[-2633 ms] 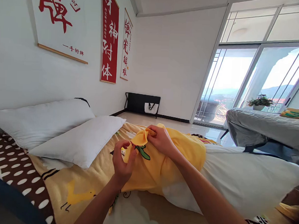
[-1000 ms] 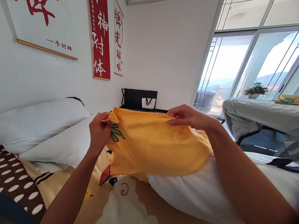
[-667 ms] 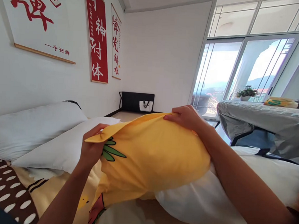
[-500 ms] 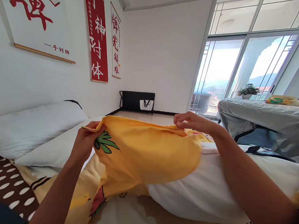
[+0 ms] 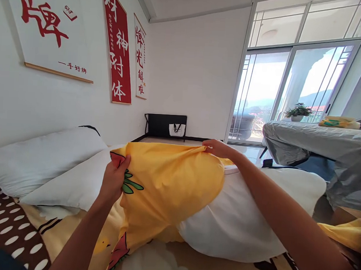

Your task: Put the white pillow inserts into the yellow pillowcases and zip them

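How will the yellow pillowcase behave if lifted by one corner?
Probably floppy: the yellow pillowcase drapes and wrinkles between the left hand and right hand. Likely light, since edge pinches hold it. The white pillow partly inside would probably weigh it down.

Fruit-print yellow pillowcase covers one end of white pillow, stretched taut between left grip at its near corner and right grip at its far edge. Pillow's bare end lies right of both grips.
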### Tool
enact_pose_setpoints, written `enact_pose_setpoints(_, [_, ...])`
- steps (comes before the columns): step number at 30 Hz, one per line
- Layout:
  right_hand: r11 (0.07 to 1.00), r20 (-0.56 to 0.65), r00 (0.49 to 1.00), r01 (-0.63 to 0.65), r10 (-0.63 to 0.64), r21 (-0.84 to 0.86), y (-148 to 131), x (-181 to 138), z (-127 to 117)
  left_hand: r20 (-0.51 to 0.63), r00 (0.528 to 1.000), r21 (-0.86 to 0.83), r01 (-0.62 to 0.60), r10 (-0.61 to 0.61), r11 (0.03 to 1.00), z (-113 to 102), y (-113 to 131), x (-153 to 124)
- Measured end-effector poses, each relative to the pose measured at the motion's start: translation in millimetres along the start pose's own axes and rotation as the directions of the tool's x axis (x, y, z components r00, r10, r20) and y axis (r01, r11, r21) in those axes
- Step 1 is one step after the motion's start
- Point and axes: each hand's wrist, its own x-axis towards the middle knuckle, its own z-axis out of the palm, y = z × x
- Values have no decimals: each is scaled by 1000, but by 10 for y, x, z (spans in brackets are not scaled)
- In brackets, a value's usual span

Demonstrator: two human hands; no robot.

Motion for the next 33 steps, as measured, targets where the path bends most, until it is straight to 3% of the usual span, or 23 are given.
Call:
enact_pose_setpoints(3, [969, -154, 988, 64, -27, 237, -101, -183, -138, 111, 991, -57, 82, -75, 995, -151, 12, -41])
enact_pose_setpoints(5, [925, -178, 984, 67, 0, 374, -186, -309, -206, 139, 987, -81, 89, -77, 993, -264, -5, -18])
enact_pose_setpoints(8, [943, 32, 998, -59, 51, 328, -226, -413, -280, 61, 997, -91, 48, -43, 995, -370, -70, 74])
enact_pose_setpoints(11, [966, 303, 948, -166, 99, 201, -80, -441, -362, -24, 997, -21, -74, 73, 997, -380, -158, 149])
enact_pose_setpoints(13, [938, 333, 937, -206, 107, 278, 84, -463, -418, -61, 980, 88, -182, 188, 979, -354, -213, 155])
enact_pose_setpoints(16, [901, 265, 958, -208, 109, 380, 284, -506, -439, -117, 918, 270, -338, 379, 901, -296, -274, 105])
enact_pose_setpoints(21, [952, 386, 917, -199, 98, 232, 343, -491, -267, -187, 808, 447, -437, 559, 781, -220, -319, 10])
enact_pose_setpoints(23, [970, 293, 950, -162, 104, 179, 338, -466, -255, -194, 789, 480, -442, 583, 758, -225, -324, -1])
enact_pose_setpoints(26, [987, -84, 994, -51, 65, 155, 311, -474, -389, -178, 822, 470, -411, 540, 781, -281, -332, 29])
enact_pose_setpoints(28, [986, -359, 933, 45, 16, 160, 243, -508, -489, -177, 861, 419, -373, 477, 828, -326, -340, 81])
enact_pose_setpoints(30, [984, -537, 843, 99, -6, 145, 140, -539, -498, -179, 896, 338, -332, 407, 880, -352, -346, 146])
enact_pose_setpoints(32, [999, -576, 817, 44, -28, 13, 52, -557, -407, -183, 933, 235, -264, 309, 935, -355, -353, 203])
enact_pose_setpoints(33, [993, -533, 844, -2, -60, -114, 32, -564, -349, -195, 948, 174, -220, 253, 960, -353, -355, 221])
